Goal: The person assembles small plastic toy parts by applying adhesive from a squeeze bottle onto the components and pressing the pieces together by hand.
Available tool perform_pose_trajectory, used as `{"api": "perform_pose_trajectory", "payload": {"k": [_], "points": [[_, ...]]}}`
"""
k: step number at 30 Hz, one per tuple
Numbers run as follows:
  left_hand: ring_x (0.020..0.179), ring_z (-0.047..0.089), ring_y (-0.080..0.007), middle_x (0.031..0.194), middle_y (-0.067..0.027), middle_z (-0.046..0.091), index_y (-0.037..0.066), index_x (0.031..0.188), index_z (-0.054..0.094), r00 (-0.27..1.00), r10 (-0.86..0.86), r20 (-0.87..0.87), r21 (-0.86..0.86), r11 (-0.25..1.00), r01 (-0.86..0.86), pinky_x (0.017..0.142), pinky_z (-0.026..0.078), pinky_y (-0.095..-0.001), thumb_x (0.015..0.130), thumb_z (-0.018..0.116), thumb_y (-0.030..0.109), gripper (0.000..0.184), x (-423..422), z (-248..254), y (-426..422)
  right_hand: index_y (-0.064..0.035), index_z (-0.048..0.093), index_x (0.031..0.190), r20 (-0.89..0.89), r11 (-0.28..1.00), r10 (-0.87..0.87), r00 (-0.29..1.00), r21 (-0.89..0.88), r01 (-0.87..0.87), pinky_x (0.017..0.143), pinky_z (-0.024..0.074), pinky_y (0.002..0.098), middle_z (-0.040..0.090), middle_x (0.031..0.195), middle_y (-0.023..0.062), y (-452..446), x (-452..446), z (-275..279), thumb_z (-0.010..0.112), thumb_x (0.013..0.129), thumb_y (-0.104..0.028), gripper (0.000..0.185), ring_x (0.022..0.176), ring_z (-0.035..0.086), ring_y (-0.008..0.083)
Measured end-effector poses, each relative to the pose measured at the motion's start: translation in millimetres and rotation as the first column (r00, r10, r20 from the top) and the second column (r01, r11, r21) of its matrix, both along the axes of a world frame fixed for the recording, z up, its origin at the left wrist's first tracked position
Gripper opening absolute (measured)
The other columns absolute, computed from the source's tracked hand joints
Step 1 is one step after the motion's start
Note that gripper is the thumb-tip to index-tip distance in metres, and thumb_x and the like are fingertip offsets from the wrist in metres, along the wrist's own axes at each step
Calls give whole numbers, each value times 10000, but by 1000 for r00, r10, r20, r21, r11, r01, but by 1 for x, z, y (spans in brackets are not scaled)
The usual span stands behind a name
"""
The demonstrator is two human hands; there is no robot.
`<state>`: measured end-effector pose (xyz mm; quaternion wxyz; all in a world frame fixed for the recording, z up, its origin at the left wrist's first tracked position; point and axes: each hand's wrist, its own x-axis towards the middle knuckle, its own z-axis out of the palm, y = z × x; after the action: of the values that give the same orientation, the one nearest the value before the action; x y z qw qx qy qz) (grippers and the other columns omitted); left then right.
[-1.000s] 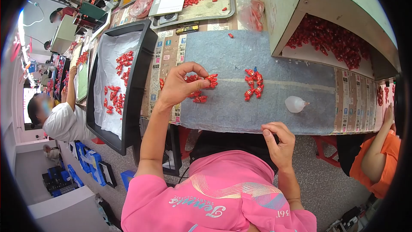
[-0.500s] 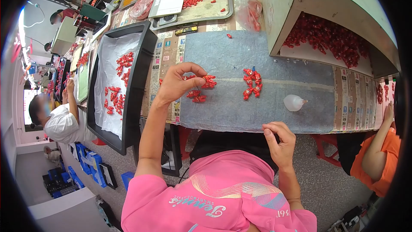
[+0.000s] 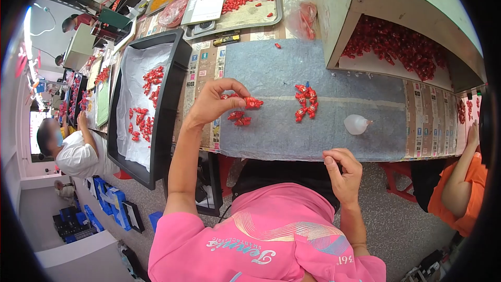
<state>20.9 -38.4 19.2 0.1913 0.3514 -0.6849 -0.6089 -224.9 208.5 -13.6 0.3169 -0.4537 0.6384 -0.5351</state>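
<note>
My left hand is over the left part of the blue-grey mat, with thumb and forefinger pinched on a small red piece. More red pieces lie just below and behind the fingers. To the right, a loose cluster of red pieces with a blue tip at its top rests on the mat. My right hand is at the mat's front edge, its fingers curled towards the thumb; what it holds, if anything, is too small to make out. A translucent squeeze bottle lies on the mat.
A black tray with white lining and red pieces stands at the left. Behind are a metal tray and a plastic bag. A box of red pieces is at the right. People sit on both sides.
My left hand and its pinched piece have shifted slightly down. My right hand has moved a little to the right. The person at the left has moved an arm.
</note>
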Motion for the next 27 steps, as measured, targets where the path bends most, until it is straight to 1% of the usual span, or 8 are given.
{"api": "perform_pose_trajectory", "payload": {"k": [2, 5, 9, 10, 13, 15, 18, 27], "points": [[821, 604, -96, 866, -34, 660, 4, 896, 682, 999, -48, -19, 30, 998, 49, 741, 477, -229, 755, 714, -9, 145, -3, 5, 9, 8, 676, 926, 28, 1000, 0, 1000, 14, 0, 663, 483, 253, 646, 855, 97, -3, 3, 4, 648, 835, -27, 101, 743, 612, 154], [866, 608, -133, 875, -50, 665, 6, 898, 681, 952, -299, -68, -111, 951, 290, 796, 459, -268, 751, 721, 23, 154, -15, 11, 27, -1, 675, 953, 33, 995, 66, 997, -80, -63, 681, 488, 257, 651, 868, 102, -18, 15, 12, 655, 835, -41, 126, 762, 623, 163], [867, 607, -127, 892, -47, 662, 5, 914, 679, 910, -377, -171, -10, 925, 381, 798, 460, -264, 773, 714, 29, 147, -32, 19, 52, -6, 677, 963, 85, 985, 139, 987, -113, -129, 665, 486, 254, 650, 878, 99, -38, 28, 21, 686, 825, -75, 154, 747, 619, 158], [867, 607, -127, 892, -47, 662, 5, 914, 679, 910, -376, -174, -7, 925, 381, 798, 460, -264, 773, 714, 29, 147, -34, 17, 57, -6, 677, 963, 84, 986, 139, 987, -109, -129, 665, 486, 254, 650, 878, 99, -39, 30, 22, 686, 825, -75, 154, 747, 619, 158], [853, 616, -130, 906, -58, 654, -6, 920, 669, 924, -305, -231, 151, 927, 344, 794, 478, -256, 795, 700, 19, 132, -38, 13, 72, -6, 680, 939, 96, 975, 174, 980, -155, -158, 631, 476, 248, 650, 859, 93, -38, 35, 23, 696, 822, -87, 143, 720, 608, 147], [837, 629, -141, 911, -76, 645, -20, 926, 660, 943, -157, -293, 415, 868, 273, 774, 507, -257, 809, 681, -11, 120, -40, 11, 80, -4, 679, 893, 109, 980, 154, 982, -146, -137, 598, 466, 249, 647, 816, 89, -36, 36, 20, 694, 817, -73, 104, 691, 603, 142], [839, 633, -164, 893, -111, 652, -25, 886, 669, 945, -117, -306, 436, 865, 248, 740, 527, -278, 784, 700, -24, 106, -41, 4, 86, -2, 673, 850, 68, 984, 143, 987, -118, -134, 570, 460, 258, 638, 762, 86, -33, 36, 23, 694, 807, -55, 72, 661, 604, 151], [803, 646, -185, 871, -132, 660, -6, 834, 693, 939, -88, -333, 428, 873, 234, 729, 534, -292, 739, 726, -56, 112, -41, -4, 91, -5, 665, 814, -51, 978, 142, 989, -146, -148, 515, 448, 256, 626, 720, 86, -31, 36, 30, 691, 786, -18, 40, 594, 595, 154]]}}
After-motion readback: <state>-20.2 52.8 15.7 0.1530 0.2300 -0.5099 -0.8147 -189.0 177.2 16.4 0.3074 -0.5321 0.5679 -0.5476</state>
